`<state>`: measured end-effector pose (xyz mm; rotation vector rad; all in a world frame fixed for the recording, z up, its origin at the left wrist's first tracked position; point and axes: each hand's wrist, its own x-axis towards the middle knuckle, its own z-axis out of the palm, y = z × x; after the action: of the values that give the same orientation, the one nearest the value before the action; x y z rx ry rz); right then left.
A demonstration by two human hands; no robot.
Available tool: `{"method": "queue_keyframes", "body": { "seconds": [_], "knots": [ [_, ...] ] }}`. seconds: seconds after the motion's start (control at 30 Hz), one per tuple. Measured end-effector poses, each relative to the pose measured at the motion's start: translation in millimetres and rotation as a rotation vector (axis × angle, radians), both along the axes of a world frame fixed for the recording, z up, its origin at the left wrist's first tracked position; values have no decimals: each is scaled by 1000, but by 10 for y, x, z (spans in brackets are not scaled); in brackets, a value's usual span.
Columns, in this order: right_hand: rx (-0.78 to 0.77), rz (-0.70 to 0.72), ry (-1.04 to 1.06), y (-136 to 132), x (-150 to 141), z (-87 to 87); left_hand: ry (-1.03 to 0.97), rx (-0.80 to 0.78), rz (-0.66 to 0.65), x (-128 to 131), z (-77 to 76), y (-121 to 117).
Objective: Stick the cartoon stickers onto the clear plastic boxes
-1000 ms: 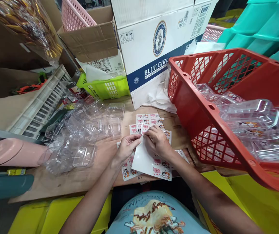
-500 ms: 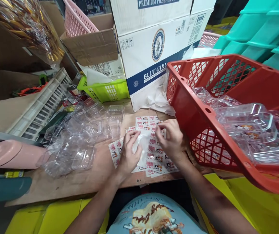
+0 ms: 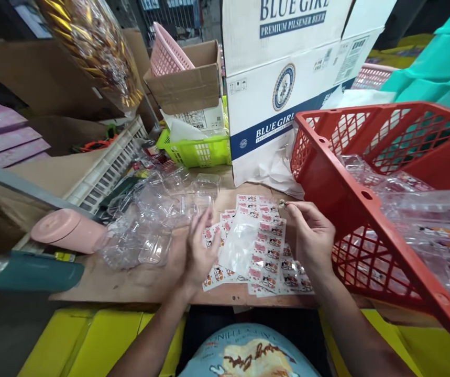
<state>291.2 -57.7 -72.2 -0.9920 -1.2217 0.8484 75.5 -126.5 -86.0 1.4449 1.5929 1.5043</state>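
Observation:
Several sticker sheets (image 3: pixel 270 256) printed with small cats and pink patterns lie overlapping on the table, with a whitish peeled backing area (image 3: pixel 237 243) across their middle. My right hand (image 3: pixel 313 233) is raised over their right side, thumb and forefinger pinching a small sticker (image 3: pixel 282 204) by its edge. At the left edge of the sheets, my left hand (image 3: pixel 201 251) holds nothing; its fingers are apart and slightly smeared by motion. Beyond it sits a heap of clear plastic boxes (image 3: pixel 156 246), the nearest of them close to my left fingers.
A red basket (image 3: pixel 327 157) with clear boxes bearing cat stickers stands at the right. Behind the sheets rise a white beer carton (image 3: pixel 256 94) and a lime-green basket (image 3: pixel 193 152). A pink bottle (image 3: pixel 67 230) and a teal bottle (image 3: pixel 32 271) lie at the left.
My right hand has moved away from the sheet and now pinches a sticker. My left hand has left the whitish area and shifted toward the clear boxes. The view has turned left.

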Motion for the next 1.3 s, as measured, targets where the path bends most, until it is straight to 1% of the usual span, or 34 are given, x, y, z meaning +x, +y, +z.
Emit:
{"method": "queue_keyframes", "body": {
  "seconds": [0.03,0.07,0.1,0.13,0.2,0.27,0.33,0.37,0.43,0.5,0.53,0.63,0.67,0.7,0.77,0.8,0.83,0.9,0.97,1.03,1.1,1.17,1.3],
  "knots": [
    [21,29,-33,15,-44,14,165,51,102,-118,-4,3],
    [35,99,-93,33,-126,20,295,83,162,-228,-11,12],
    [53,192,-172,57,-248,14,380,100,183,-320,-21,25],
    [89,289,-256,90,-403,-4,426,113,179,-390,-37,43],
    [230,443,-435,196,-769,-70,453,125,138,-463,-83,86],
    [364,541,-616,347,-1111,-148,463,117,114,-481,-134,123],
    [409,588,-756,499,-1317,-198,452,97,99,-495,-157,140],
    [406,595,-793,557,-1352,-202,422,86,94,-510,-149,139],
    [407,602,-790,616,-1293,-161,268,54,99,-552,-84,122],
    [431,634,-731,597,-1118,-56,5,-14,68,-587,34,105],
    [447,678,-710,567,-1014,14,-140,-71,9,-592,102,106],
    [457,869,-733,433,-723,235,-505,-283,-307,-524,259,153],
    [446,900,-745,379,-638,295,-606,-339,-385,-474,280,175],
    [426,891,-739,318,-557,342,-708,-376,-424,-414,283,193],
    [333,790,-638,162,-399,393,-907,-402,-410,-278,246,201],
    [255,745,-530,65,-321,398,-998,-401,-385,-208,215,189],
    [154,734,-397,-42,-245,392,-1083,-401,-361,-140,182,166],
    [-65,812,-93,-268,-108,354,-1220,-404,-318,-11,129,101],
    [-250,952,181,-467,0,300,-1307,-405,-293,103,109,33],
    [-381,1065,373,-602,74,245,-1316,-392,-305,201,121,-18],
    [-477,1131,495,-672,116,196,-1275,-346,-312,278,147,-49],
    [-543,1160,562,-697,134,155,-1223,-294,-288,335,168,-66],
    [-625,1189,612,-707,129,85,-1136,-243,-212,398,163,-94]
  ]
}}
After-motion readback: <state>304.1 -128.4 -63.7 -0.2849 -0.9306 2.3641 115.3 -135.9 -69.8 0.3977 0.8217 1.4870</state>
